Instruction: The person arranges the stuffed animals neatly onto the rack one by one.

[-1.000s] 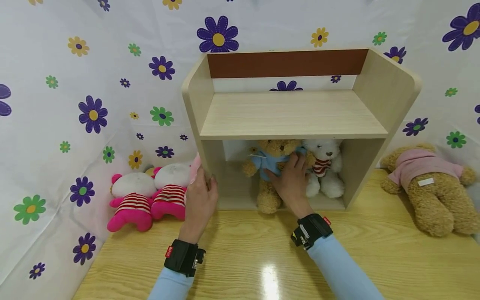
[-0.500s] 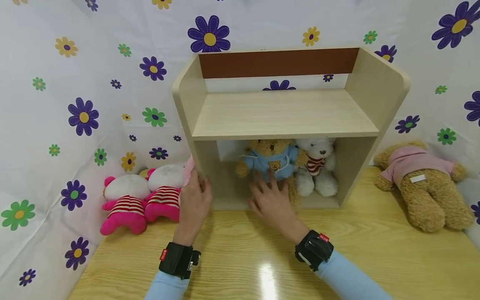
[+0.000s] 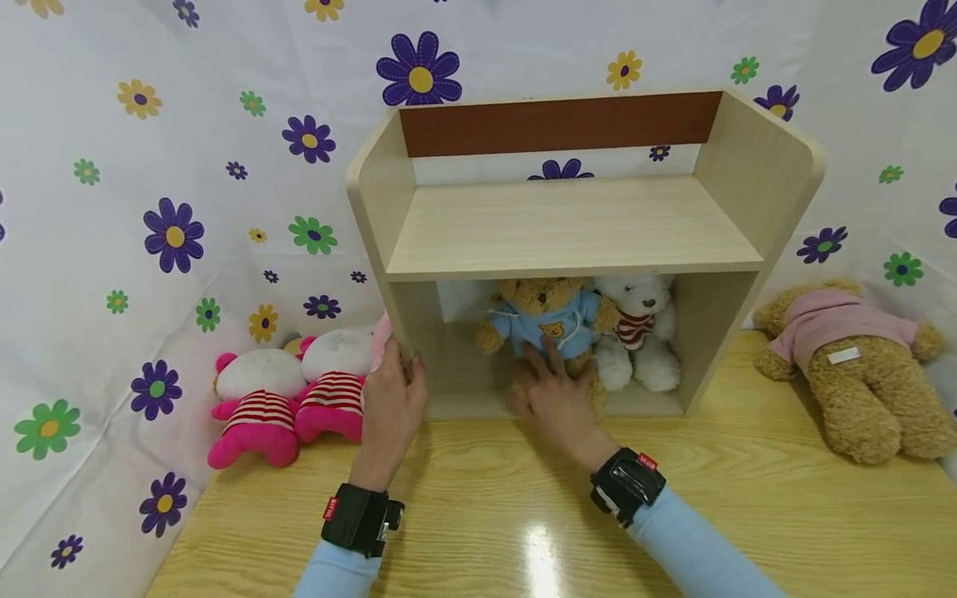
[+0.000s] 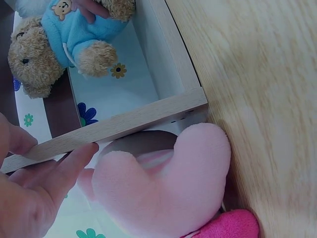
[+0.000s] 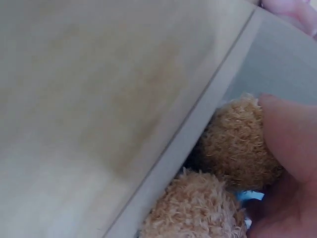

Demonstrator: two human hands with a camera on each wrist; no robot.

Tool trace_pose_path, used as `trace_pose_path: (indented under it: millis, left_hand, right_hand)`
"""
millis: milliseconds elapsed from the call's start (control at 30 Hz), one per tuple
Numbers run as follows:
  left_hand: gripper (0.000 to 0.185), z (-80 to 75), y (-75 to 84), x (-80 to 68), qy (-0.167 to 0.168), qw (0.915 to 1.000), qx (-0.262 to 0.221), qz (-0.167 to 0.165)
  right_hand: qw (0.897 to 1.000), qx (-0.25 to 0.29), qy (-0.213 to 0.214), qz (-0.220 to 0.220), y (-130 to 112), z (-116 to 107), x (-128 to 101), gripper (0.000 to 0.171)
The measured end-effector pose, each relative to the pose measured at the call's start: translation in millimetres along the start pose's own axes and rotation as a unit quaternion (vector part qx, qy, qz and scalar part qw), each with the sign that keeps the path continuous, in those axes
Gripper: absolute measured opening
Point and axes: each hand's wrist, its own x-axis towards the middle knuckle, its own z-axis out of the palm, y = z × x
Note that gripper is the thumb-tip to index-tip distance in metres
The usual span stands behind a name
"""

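Head view: inside the wood-grained bookshelf, near its front edge, sits a teddy bear in soft blue hoodie. Left wrist view: the left hand pinches the flat side panel. Right wrist view: the right hand holds a rounded, curly-furred leg.

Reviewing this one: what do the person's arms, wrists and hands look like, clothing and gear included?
The left sleeve and right sleeve are plain light blue. The left wrist band and right wrist band are black and boxy, each with a small red tag whose white marks are too small to read. The left hand and right hand wear no gloves.
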Motion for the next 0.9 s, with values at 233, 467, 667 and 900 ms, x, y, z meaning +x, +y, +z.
trace_pose_path:
  millis: [233, 467, 667, 900]
  left_hand:
    - [0.036, -1.5, 1.0, 0.8, 0.004, 1.0, 0.005, 0.005]
    - [0.033, 0.2, 0.8, -0.3, 0.006, 0.9999, 0.008, 0.008]
    - [0.04, 1.3, -0.3, -0.2, 0.007, 0.9999, 0.006, 0.012]
    - [0.031, 2.4, 0.0, -0.4, 0.014, 0.9997, 0.019, 0.007]
  right_hand:
    - [0.99, 0.076, -0.11, 0.043, 7, -4, 21, 0.059]
    - [0.983, 0.109, -0.138, 0.05, 10, -6, 28, 0.058]
    - [0.987, 0.09, -0.128, 0.032, 11, -10, 19, 0.062]
    - [0.996, 0.054, -0.076, 0.002, 13, -8, 9, 0.064]
